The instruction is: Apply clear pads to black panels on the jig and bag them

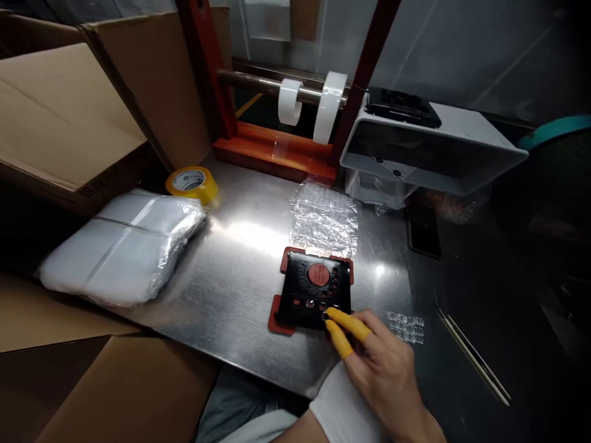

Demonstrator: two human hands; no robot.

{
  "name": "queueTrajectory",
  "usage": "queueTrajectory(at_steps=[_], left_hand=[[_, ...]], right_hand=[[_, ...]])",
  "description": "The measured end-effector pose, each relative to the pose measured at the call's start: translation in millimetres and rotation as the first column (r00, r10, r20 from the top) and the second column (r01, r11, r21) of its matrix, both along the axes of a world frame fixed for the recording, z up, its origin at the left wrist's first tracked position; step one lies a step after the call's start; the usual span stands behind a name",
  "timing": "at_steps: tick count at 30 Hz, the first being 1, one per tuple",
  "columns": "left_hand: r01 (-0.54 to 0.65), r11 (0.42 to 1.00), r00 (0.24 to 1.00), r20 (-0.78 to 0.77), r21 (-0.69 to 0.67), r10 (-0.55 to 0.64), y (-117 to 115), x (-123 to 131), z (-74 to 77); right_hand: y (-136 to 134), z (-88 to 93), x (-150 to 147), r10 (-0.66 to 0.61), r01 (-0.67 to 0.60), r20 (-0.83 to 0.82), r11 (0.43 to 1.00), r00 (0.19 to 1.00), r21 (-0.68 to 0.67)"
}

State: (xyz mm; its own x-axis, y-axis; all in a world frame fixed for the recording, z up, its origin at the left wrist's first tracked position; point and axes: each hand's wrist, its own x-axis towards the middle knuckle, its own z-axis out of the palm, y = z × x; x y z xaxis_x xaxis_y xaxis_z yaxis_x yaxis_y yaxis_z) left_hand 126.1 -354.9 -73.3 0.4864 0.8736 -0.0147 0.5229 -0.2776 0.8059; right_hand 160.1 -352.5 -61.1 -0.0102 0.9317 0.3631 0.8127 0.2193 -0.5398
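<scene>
A black plastic plate [295, 283] with a round window and small cutouts lies on a red-brown base [281, 317] on the metal table. My right hand [381, 363], with yellow finger cots on thumb and forefinger, is closed in a pinch at the plate's near right edge. A tiny clear piece [324, 316] shows at its fingertips. My left arm, bare and then covered in white cloth [344, 400], reaches in from below; its fingers are hidden behind my right hand. To the right lies a sheet of small clear pads [406, 327]. Tweezers [471, 354] rest farther right.
Clear plastic film [325, 215] lies behind the plate. On the left are stacked plastic bags [124, 246], yellow tape [192, 183] and cardboard boxes [60, 117]. A red frame [277, 154] holds white rolls [330, 107]. A grey bin [434, 144] and phone [423, 229] are at right.
</scene>
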Motion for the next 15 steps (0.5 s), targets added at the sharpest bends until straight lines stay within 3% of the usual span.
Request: queueTrajectory(at_steps=[3, 7, 15], left_hand=[[0.035, 0.998, 0.999, 0.036, 0.055, -0.037, 10, 6, 8.7], [0.038, 0.995, 0.996, 0.079, 0.096, -0.045, 25, -1, 14.1], [0.027, 0.994, 0.989, 0.139, 0.110, -0.042, 30, -13, 5.2]], right_hand=[[21, -7.0, -24, 0.012, -0.009, 0.103, 0.999, 0.995, -0.031], [30, -12.8, -32, -0.003, 0.011, 0.195, 0.999, 0.981, -0.040], [35, -10.7, -43, -0.028, 0.053, 0.297, 0.995, 0.955, -0.079]])
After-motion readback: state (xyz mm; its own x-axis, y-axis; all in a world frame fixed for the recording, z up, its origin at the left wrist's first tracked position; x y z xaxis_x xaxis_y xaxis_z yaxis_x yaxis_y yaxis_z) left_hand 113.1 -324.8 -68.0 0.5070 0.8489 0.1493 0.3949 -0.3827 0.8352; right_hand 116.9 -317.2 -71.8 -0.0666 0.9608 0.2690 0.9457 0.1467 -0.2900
